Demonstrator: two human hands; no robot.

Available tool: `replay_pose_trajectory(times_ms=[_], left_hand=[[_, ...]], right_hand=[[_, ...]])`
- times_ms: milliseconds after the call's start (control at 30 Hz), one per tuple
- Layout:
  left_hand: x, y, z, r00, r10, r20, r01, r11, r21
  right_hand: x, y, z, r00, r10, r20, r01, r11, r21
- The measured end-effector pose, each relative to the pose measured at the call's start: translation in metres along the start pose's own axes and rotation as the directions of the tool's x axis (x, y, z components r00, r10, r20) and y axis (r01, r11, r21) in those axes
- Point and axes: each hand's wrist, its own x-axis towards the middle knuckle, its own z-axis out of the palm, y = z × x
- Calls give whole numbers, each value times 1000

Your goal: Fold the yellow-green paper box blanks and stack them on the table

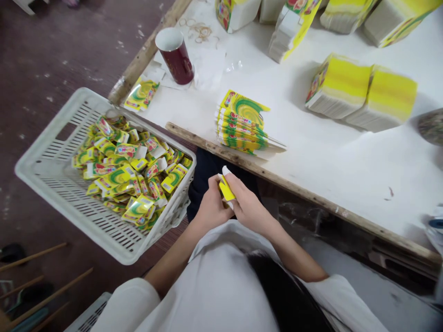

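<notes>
Close to my body, just off the table's front edge, a small yellow carton sits between my hands. My left hand is wrapped round it from the left, while the fingers of my right hand close on it from the right. White flaps or finger covers show near the fingertips; I cannot tell which. Ahead on the table lies a fanned stack of flat yellow-green cartons. To my left, a white plastic basket holds a heap of folded small cartons.
On the white table stand a maroon mug, loose rubber bands and a few flat cartons at the left corner. Bundled carton stacks occupy the right and back. A worn wooden edge borders the table. Wooden sticks show at lower left.
</notes>
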Motion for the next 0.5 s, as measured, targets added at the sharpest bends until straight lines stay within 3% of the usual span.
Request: replay_pose_trajectory(times_ms=[133,200,300,400,500], left_hand=[[5,3,-1,996,-3,-86,20,981,191],[7,5,-5,998,12,-62,3,973,232],[8,7,-10,999,43,-16,-39,978,203],[7,7,-11,999,46,-4,-45,987,152],[6,3,-8,1000,12,1,-12,994,106]], right_hand=[[11,12,7,979,122,-166,-78,966,246],[12,17,8,960,220,-171,-141,913,382],[10,21,5,967,229,-113,-149,864,481],[7,20,-1,989,150,-13,-129,888,440],[6,13,-3,998,57,15,-58,979,195]])
